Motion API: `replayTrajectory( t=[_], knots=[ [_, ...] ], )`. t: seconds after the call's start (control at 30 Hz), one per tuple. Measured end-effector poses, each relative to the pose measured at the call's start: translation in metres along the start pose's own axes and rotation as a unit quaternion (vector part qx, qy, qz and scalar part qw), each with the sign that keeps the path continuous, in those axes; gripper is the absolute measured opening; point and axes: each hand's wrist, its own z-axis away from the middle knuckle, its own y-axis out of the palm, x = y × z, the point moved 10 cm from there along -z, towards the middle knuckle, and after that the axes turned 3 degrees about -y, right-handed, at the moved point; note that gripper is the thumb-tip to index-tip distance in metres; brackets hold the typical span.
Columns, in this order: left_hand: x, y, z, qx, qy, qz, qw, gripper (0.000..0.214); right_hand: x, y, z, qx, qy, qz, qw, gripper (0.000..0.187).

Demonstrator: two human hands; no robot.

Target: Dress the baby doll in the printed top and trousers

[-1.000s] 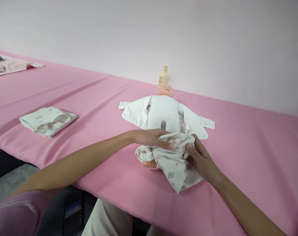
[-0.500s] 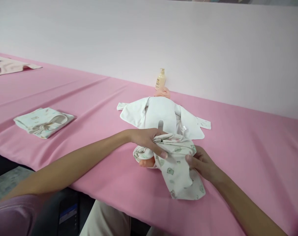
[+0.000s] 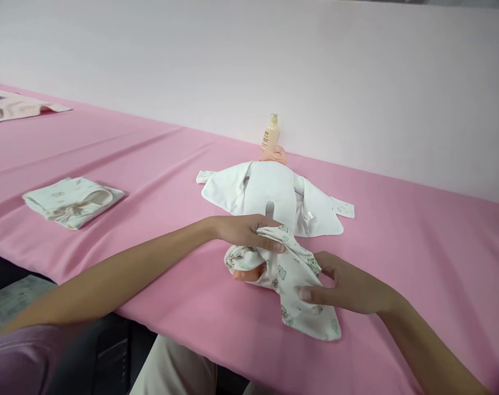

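Observation:
A doll lies on the pink-covered table, its orange-toned foot [image 3: 248,273] showing near the front. White cloth clothing [image 3: 272,184] covers its body, with the garment's sides and printed cuffs spread out. Over the doll's lower end, baby trousers [image 3: 288,274] with small animal and leaf prints hang bunched. My left hand [image 3: 249,230] is closed on their upper edge, thumb on top. My right hand [image 3: 352,285] grips the loose trouser leg from the right, thumb above and fingers partly hidden. The doll's other leg is hidden by fabric.
A folded printed garment [image 3: 74,202] lies to the left on the pink cover [image 3: 151,175]. Behind the doll, a cream pump bottle [image 3: 271,131] stands against the white wall [image 3: 151,60]. A pale pink cloth [image 3: 31,107] lies at far left.
My right hand has shifted its hold on the trouser leg, with the thumb now lower and further left. The fabric has been folded over and lies narrower. My left hand stays nearly in place.

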Motion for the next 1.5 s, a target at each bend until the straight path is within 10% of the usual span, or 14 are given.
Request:
replayTrajectory(
  t=[0.17, 0.3, 0.37, 0.63, 0.93, 1.17, 1.5],
  knots=[
    [-0.002, -0.001, 0.002, -0.016, 0.000, 0.010, 1.000, 0.050, -0.017, -0.012, -0.003, -0.130, -0.028, -0.140, 0.981, 0.047],
    [-0.002, 0.029, 0.007, 0.122, -0.037, 0.027, 0.991, 0.040, -0.034, -0.023, -0.002, -0.224, -0.016, -0.205, 0.953, 0.050],
    [0.000, 0.033, 0.009, 0.144, -0.047, 0.024, 0.988, 0.038, -0.033, -0.021, -0.004, -0.210, -0.017, -0.205, 0.956, 0.051],
    [0.016, -0.015, 0.002, -0.062, -0.003, 0.187, 0.980, 0.055, -0.019, 0.010, -0.003, -0.007, -0.024, -0.153, 0.988, 0.043],
    [0.005, 0.020, 0.006, 0.108, -0.027, 0.046, 0.993, 0.042, -0.045, -0.027, 0.000, -0.213, 0.002, -0.216, 0.953, 0.062],
    [0.002, 0.002, 0.001, 0.001, 0.019, 0.057, 0.998, 0.048, -0.019, 0.018, 0.000, 0.052, -0.008, -0.093, 0.994, 0.050],
    [-0.003, 0.012, 0.006, 0.056, 0.008, 0.004, 0.998, 0.036, -0.036, -0.013, 0.002, -0.138, -0.029, -0.210, 0.967, 0.055]
  ],
)
